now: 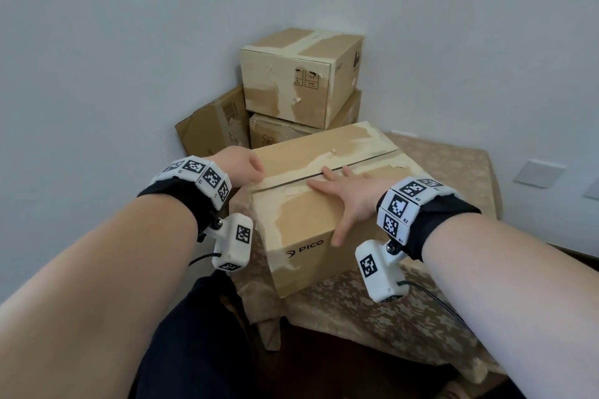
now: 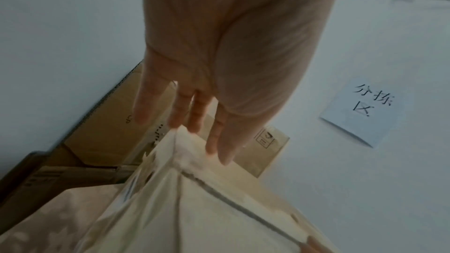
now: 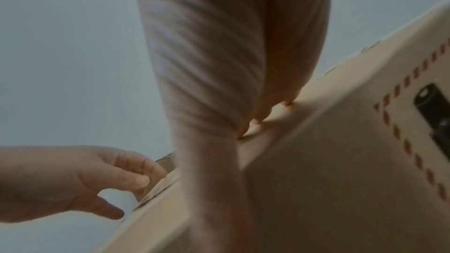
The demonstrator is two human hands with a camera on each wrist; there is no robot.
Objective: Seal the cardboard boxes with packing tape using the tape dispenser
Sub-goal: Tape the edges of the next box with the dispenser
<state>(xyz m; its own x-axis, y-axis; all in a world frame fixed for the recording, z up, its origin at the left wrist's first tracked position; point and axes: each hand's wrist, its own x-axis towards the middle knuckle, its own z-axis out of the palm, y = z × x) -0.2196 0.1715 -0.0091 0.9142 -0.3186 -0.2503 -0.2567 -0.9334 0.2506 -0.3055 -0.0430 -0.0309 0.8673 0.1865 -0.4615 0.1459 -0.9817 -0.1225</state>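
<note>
The head camera is looking forward and down from above both forearms, taking in the cardboard box (image 1: 327, 197) on the table (image 1: 453, 172) and the corner walls behind; the left wrist camera is sitting close under the left hand (image 2: 233, 45), facing along its fingers (image 2: 194, 114) toward the box's left top corner (image 2: 180, 161); the right wrist camera is pressing in very near the right hand (image 3: 219, 64), looking across the box's side (image 3: 340, 180); it is also catching the left hand (image 3: 73, 180), as the head view is.
</note>
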